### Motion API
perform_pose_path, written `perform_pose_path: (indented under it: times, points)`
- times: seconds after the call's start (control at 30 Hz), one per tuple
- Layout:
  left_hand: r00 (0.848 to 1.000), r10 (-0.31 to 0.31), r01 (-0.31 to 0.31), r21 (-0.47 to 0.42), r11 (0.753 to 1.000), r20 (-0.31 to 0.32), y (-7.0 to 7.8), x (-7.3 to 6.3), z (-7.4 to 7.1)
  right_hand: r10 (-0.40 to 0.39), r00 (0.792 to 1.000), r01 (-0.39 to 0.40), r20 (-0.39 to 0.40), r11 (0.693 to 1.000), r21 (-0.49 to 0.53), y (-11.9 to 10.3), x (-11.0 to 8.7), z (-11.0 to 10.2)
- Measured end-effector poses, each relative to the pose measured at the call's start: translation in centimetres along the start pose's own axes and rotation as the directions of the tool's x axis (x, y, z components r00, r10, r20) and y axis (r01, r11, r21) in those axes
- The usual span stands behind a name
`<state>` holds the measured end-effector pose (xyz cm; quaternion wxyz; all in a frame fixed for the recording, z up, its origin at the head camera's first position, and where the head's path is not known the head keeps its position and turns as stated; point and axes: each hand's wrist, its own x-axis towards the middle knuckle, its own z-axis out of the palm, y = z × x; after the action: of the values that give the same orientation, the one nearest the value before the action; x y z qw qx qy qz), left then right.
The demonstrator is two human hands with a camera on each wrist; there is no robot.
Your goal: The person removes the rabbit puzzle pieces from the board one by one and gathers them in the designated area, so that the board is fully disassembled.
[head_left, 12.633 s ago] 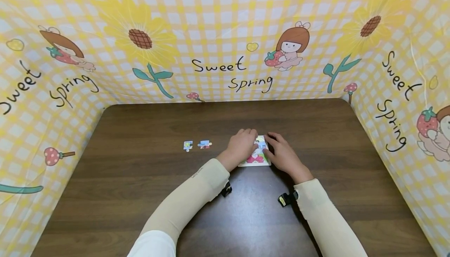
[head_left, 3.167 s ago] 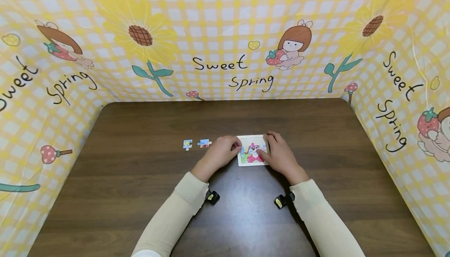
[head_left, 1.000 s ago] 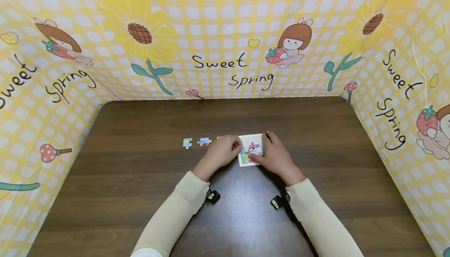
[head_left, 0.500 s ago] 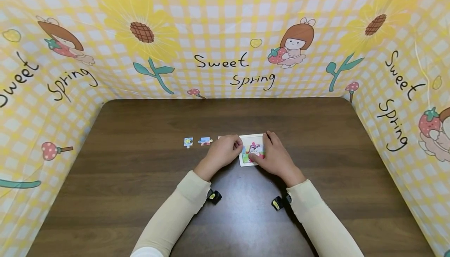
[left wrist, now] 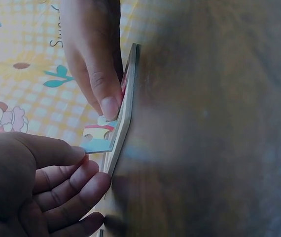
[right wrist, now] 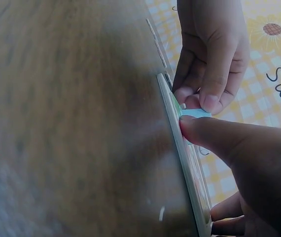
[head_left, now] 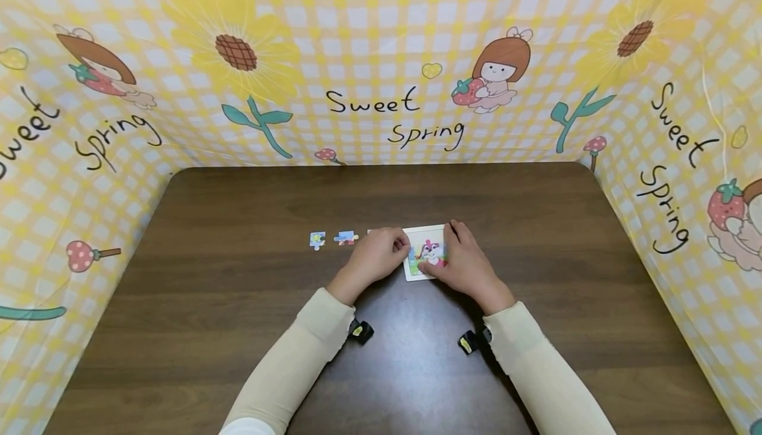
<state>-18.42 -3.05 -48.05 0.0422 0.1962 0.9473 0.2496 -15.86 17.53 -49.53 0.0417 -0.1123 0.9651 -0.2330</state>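
Note:
At the left edge of a white-framed picture puzzle (head_left: 425,237), my left hand (head_left: 378,253) pinches a light-blue puzzle piece (left wrist: 95,144) between thumb and fingers. The piece stands tilted up from the frame in the left wrist view. My right hand (head_left: 470,263) holds the frame's right side, its thumb lying across the picture. An animal figure in pink fills the lower part of the puzzle; the upper part shows a bare white base. In the right wrist view, the right thumb (right wrist: 194,127) is close against the pinched piece; whether it presses on it I cannot tell.
Left of the hands, two loose puzzle pieces, one yellow and blue (head_left: 317,240) and one mostly blue (head_left: 346,238), lie on the dark wooden table (head_left: 238,276). A small pale corner shows behind the left hand. Checked yellow cloth (head_left: 369,38) surrounds the table's back and sides.
Since the oldest frame, the left hand has moved from over the puzzle to its left edge, and the upper area now shows bare base. The right thumb has since shifted left across the picture.

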Motion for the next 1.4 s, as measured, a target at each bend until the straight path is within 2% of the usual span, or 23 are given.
perform_pose_path:
  times: [0.3, 0.57, 0.8, 1.0, 1.1, 1.23, 1.33, 1.4]
  points:
    - [0.999, 0.052, -0.051, 0.030, 0.998, -0.016, 0.8, -0.2, -0.2, 0.015, 0.999, -0.015, 0.030, 1.000, -0.019, 0.1, 0.1, -0.1]
    - [1.000, 0.007, -0.006, 0.031, 0.999, -0.015, 0.5, 0.0, 0.1, 0.026, 0.999, -0.026, 0.032, 1.000, -0.017, 0.1, 0.1, 0.0]
    - [0.998, 0.064, -0.063, 0.066, 0.996, -0.022, 1.2, -0.2, -0.1, 0.022, 0.999, -0.022, 0.025, 1.000, -0.012, 0.1, -0.1, 0.0]
    - [1.000, 0.014, -0.016, 0.095, 0.995, 0.026, 0.6, -0.1, -0.2, 0.007, 0.999, -0.007, 0.034, 1.000, -0.010, -0.1, 0.0, 0.4]
    - [0.999, -0.025, 0.023, 0.072, 0.997, 0.031, 0.2, 0.3, -0.9, 0.008, 0.999, -0.008, 0.033, 1.000, -0.002, -0.2, 0.0, 0.4]
    - [0.996, -0.079, 0.079, 0.014, 0.997, -0.039, -0.2, 0.7, -2.5, 0.015, 0.999, -0.015, 0.034, 1.000, -0.006, -0.3, 0.1, 0.2]
    - [0.994, -0.080, 0.078, -0.037, 0.996, -0.070, -0.7, 0.7, -3.6, 0.017, 0.999, -0.017, 0.031, 1.000, -0.014, -0.1, 0.1, -0.1]
    - [0.995, -0.074, 0.069, -0.067, 0.995, -0.068, -1.2, 0.4, -4.1, 0.019, 0.999, -0.018, 0.030, 1.000, -0.015, 0.0, 0.0, -0.2]
